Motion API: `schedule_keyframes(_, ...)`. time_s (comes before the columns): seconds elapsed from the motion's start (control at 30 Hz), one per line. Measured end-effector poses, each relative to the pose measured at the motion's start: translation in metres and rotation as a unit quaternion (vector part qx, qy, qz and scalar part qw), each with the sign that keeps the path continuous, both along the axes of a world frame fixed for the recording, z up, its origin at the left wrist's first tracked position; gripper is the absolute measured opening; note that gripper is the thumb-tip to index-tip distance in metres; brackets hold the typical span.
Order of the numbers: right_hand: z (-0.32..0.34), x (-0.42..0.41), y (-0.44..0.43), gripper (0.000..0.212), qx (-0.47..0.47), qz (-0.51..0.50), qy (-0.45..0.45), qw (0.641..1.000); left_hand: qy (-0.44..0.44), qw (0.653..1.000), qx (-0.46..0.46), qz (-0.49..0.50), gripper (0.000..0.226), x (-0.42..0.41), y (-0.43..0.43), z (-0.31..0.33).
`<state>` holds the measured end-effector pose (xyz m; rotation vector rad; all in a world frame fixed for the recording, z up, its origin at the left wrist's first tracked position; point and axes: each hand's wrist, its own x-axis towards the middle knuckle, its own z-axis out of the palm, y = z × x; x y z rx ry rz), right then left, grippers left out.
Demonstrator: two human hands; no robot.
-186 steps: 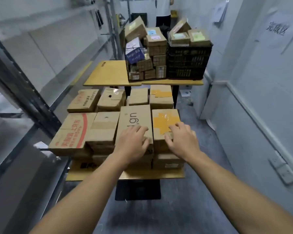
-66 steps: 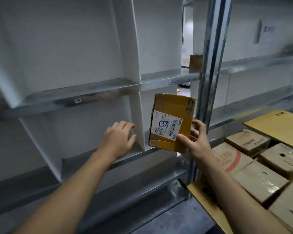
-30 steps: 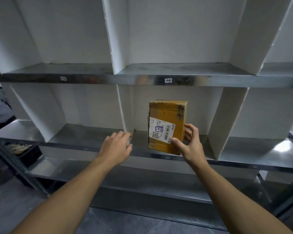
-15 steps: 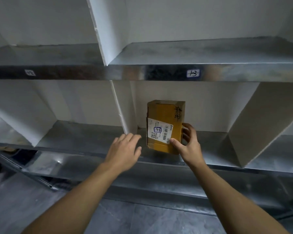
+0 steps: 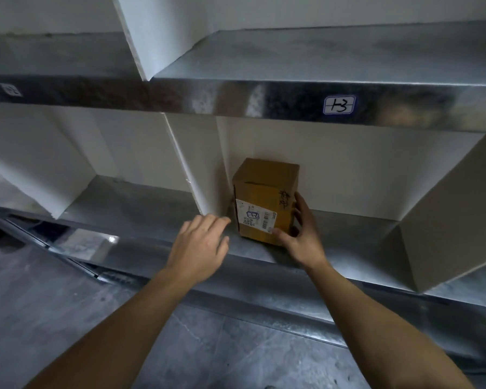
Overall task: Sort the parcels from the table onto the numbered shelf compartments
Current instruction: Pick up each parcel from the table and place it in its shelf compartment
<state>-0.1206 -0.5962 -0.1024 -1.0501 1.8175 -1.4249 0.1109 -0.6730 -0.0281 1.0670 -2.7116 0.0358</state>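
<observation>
On lower shelf (image 5: 152, 220), one parcel (image 5: 264, 203) upright, right hand (image 5: 300, 242) gripping it, left hand (image 5: 199, 248) spread, empty

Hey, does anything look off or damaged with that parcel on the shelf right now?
Nothing serious. The cardboard parcel stands upright on the metal shelf, close beside the white divider, with the right hand gripping its right edge. Only its shipping label sits a little crooked; the left hand hovers open nearby.

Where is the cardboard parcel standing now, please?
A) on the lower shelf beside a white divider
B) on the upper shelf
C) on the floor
A: the parcel stands upright on the lower shelf, close to the white divider, with the right hand holding its side.
</observation>
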Motion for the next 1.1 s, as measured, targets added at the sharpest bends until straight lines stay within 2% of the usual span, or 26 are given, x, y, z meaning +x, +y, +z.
schedule_keyframes(0.1, -0.001, 0.004, -0.005, 0.093, -0.015, -0.016, -0.032, 0.999, 0.014, 1.0, 0.005, 0.007, 0.041, 0.002, -0.002, -0.003)
schedule_keyframes(0.43, 0.001, 0.015, -0.023, 0.078, -0.036, -0.072, -0.058, 0.995, 0.041, 0.999, 0.017, 0.006, 0.04, 0.011, -0.003, -0.01)
schedule_keyframes(0.8, 0.005, 0.019, -0.036, 0.082, -0.009, -0.099, -0.058, 0.993, 0.046, 0.999, 0.027, 0.007, 0.039, 0.023, 0.001, -0.008)
schedule_keyframes(0.93, 0.012, 0.023, -0.014, 0.088, 0.04, -0.109, -0.01, 0.993, 0.032, 0.999, 0.028, 0.003, 0.042, 0.027, 0.001, -0.004)
schedule_keyframes(1.03, 0.022, 0.029, 0.005, 0.077, 0.085, -0.119, 0.04, 0.988, 0.015, 0.999, 0.028, -0.006, 0.043, 0.028, 0.002, 0.0)
schedule_keyframes(1.1, 0.027, 0.035, 0.02, 0.064, 0.133, -0.112, 0.109, 0.979, 0.008, 0.999, 0.033, -0.016, 0.041, 0.03, 0.005, 0.003)
